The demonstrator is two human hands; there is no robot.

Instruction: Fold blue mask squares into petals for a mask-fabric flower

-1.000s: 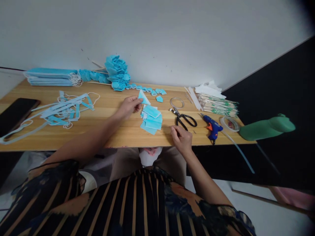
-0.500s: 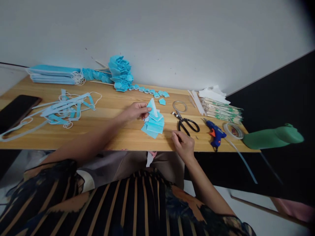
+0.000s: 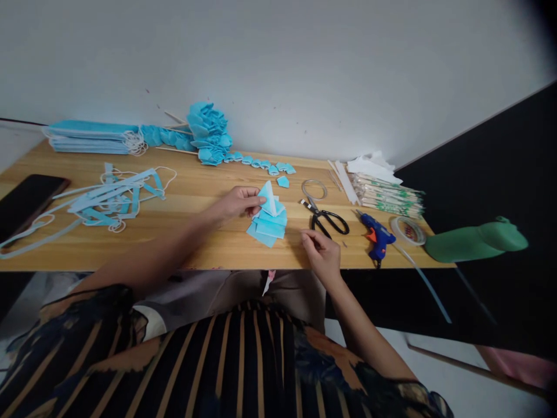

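Observation:
Between the thumb and fingers of my left hand (image 3: 243, 202) is a folded blue fabric piece (image 3: 267, 197) with a white edge, its tip pointing up. It is held over the far end of a fanned pile of blue fabric pieces (image 3: 270, 226) on the table. My right hand (image 3: 322, 254) rests at the table's front edge, fingers curled closed, and nothing shows in them. Just beyond it lie black-handled scissors (image 3: 334, 222). Farther back are a single blue piece (image 3: 282, 182) and a row of small folded blue pieces (image 3: 256, 163).
At the back left are stacked face masks (image 3: 91, 138) and a blue ruffled bundle (image 3: 209, 133). Cut mask strips (image 3: 108, 200) and a phone (image 3: 32, 200) lie left. On the right are a glue gun (image 3: 378, 235), a tape roll (image 3: 408, 231), wrapped sticks (image 3: 387, 196) and a green bottle (image 3: 474, 241).
The whole view has shifted slightly. My left hand keeps hold of the folded blue fabric piece, and my right hand stays closed near the scissors.

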